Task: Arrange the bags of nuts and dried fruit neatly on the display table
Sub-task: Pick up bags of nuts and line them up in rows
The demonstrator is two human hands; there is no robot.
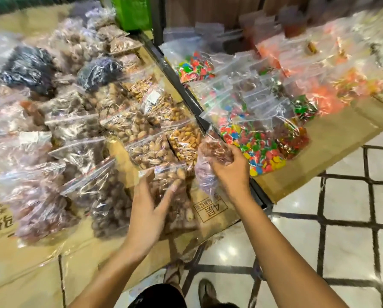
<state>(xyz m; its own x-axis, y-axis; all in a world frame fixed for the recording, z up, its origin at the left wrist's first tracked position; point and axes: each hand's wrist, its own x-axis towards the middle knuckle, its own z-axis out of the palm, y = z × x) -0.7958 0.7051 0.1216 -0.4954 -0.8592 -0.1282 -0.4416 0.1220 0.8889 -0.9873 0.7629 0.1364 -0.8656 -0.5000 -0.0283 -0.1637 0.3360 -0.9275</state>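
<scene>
- Left hand [149, 210]: flat, fingers straight and spread, thumb out; fingertips rest on a nut bag [163, 173] and grip nothing.
- Nut bag: clear zip bag of tan nuts, lying at the near edge of the table [97, 252], towards its right corner.
- Right hand [230, 172]: fingers curled round a small bag [212, 150] of reddish-brown nuts, holding it over the near right corner of the table.
- Small bag is just beside the nut bag on its right; I cannot tell if it touches the table.
- Table is topped with cardboard [210, 210], with a printed stamp at the near right corner.
- More nut bags [146, 150] lie in overlapping rows from the near edge to the far edge.
- Dark fruit bags [28, 67] sit towards the far left.
- Black rail [186, 94] runs along the table's right edge.
- Candy bags [252, 138], multicoloured, lie on a second table [319, 141] right of the rail; orange ones further back are blurred.
- Tiled floor [352, 196] below, sandalled feet [206, 292] at the bottom.
</scene>
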